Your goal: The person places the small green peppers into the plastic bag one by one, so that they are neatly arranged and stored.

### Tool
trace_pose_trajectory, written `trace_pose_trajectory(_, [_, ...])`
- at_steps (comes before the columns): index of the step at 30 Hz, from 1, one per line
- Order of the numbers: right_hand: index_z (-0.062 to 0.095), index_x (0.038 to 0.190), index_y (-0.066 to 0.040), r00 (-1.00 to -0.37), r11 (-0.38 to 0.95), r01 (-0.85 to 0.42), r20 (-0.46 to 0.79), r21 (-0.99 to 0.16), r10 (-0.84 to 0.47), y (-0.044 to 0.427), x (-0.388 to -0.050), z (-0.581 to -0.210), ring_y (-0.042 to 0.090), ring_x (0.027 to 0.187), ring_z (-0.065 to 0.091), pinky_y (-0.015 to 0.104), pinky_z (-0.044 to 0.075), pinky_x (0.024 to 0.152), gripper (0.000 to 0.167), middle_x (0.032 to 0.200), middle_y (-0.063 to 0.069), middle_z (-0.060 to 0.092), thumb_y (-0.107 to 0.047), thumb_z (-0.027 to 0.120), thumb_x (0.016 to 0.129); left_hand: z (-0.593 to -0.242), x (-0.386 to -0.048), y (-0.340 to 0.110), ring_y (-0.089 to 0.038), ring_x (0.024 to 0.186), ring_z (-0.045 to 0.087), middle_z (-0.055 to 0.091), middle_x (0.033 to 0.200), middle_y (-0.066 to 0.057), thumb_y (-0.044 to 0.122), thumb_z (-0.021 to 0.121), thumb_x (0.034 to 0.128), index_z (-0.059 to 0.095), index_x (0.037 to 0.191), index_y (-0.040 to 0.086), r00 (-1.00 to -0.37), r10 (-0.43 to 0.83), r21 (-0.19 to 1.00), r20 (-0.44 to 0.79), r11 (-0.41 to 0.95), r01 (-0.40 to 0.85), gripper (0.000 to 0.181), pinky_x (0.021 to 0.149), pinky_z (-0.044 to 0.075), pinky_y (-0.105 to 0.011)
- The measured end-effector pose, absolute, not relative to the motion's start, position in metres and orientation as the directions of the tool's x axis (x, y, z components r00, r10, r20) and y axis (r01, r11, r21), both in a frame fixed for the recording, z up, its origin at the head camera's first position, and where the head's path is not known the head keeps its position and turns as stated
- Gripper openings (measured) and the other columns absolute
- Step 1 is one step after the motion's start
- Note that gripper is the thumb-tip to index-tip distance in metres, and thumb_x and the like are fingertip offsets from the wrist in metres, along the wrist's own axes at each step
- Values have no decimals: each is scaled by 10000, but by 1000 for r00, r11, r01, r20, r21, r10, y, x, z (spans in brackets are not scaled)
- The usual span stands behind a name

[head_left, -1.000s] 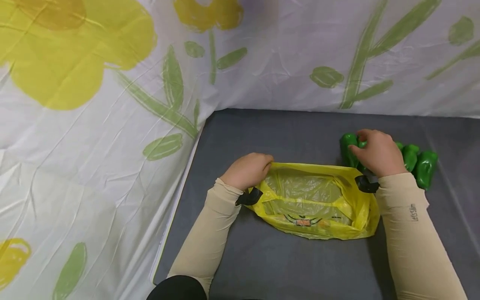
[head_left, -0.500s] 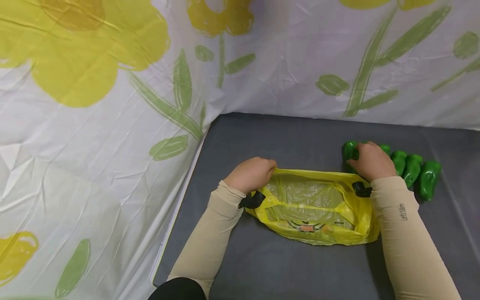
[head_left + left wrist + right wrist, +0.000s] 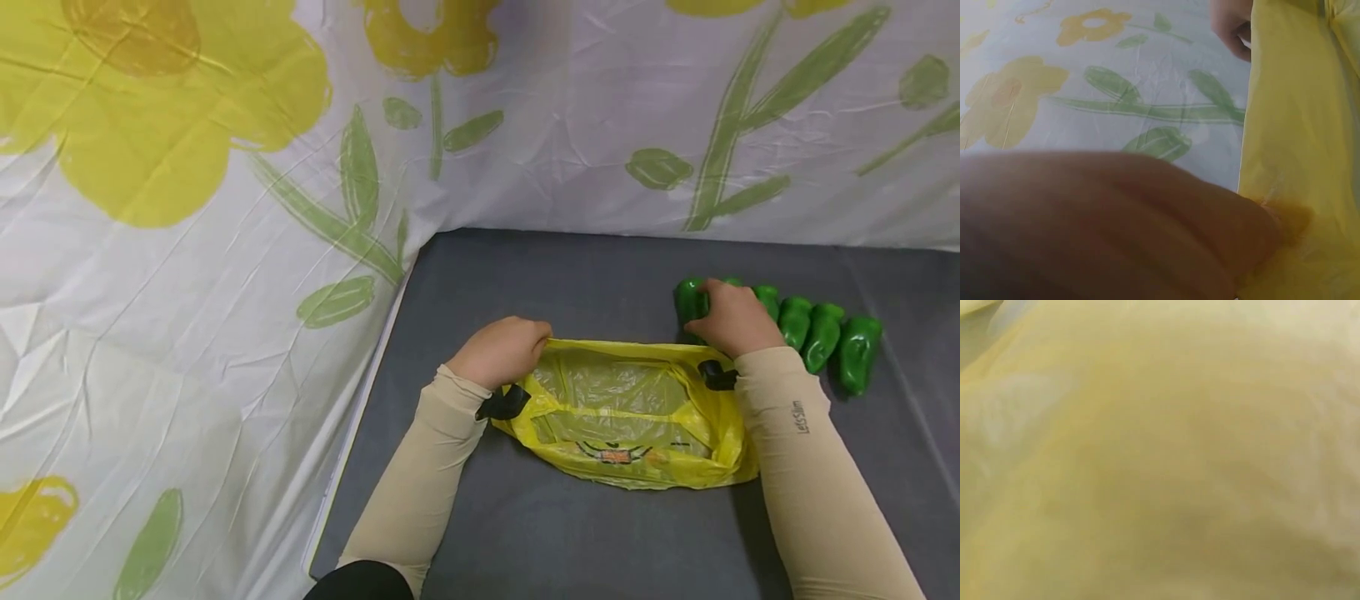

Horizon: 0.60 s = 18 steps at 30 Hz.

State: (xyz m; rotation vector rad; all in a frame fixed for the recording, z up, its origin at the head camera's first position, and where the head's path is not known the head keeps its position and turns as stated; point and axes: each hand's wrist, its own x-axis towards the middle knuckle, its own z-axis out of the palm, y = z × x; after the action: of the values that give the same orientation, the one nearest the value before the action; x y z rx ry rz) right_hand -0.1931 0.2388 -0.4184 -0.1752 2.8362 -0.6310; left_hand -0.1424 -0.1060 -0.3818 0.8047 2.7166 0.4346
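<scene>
A yellow plastic bag (image 3: pixel 618 467) lies in the middle of the head view with its mouth spread. My left hand (image 3: pixel 501 352) pinches the bag's far rim at its left corner; the left wrist view shows that thumb showing through the thin yellow film. Over at the right, my right hand (image 3: pixel 738 318) is at the leftmost green pepper (image 3: pixel 687 298), thumb and fingers round its right side. Several more shiny green peppers (image 3: pixel 822 333) lie in a row to the right, partly covered by this hand. Blurred yellow film fills the right wrist view.
Everything lies on a dark grey table (image 3: pixel 585 542). A white flower-print sheet (image 3: pixel 555 183) hangs behind the table and along its left side. Black straps (image 3: pixel 504 403) circle both wrists close to the bag's rim.
My right hand has settled lower around the leftmost pepper, and both have shifted slightly left of the row. My left hand keeps its hold on the bag; the head view has tilted a little.
</scene>
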Motion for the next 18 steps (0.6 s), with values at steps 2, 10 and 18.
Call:
trace_pose_trajectory(2, [426, 1489, 138, -965, 896, -59, -205, -440, -164, 239, -194, -416, 611, 1172, 558, 695, 494, 921, 674, 1370, 442, 517, -161, 733, 970, -382, -144, -105, -124, 566, 460, 499, 691, -25, 157, 396, 1156, 722, 1052, 69, -809, 562, 357, -168, 800, 482, 353, 603, 430, -282])
trace_pose_trajectory(10, [415, 1503, 131, -978, 885, -45, -161, -463, -134, 242, -190, -411, 503, 912, 669, 617, 547, 770, 675, 1160, 403, 635, -178, 717, 984, -382, -144, -103, -121, 554, 459, 465, 671, -2, 151, 407, 1152, 732, 1057, 64, -807, 570, 375, -153, 789, 487, 350, 590, 426, -284])
trace_pose_trajectory(18, [392, 1535, 114, -986, 871, -37, -126, -489, -113, 237, -179, -383, 562, 1062, 632, 634, 547, 801, 696, 1267, 439, 581, -161, 720, 987, -383, -145, -105, -122, 598, 526, 623, 791, -23, 156, 415, 1151, 723, 1217, 92, -815, 558, 371, -159, 799, 474, 322, 684, 497, -299])
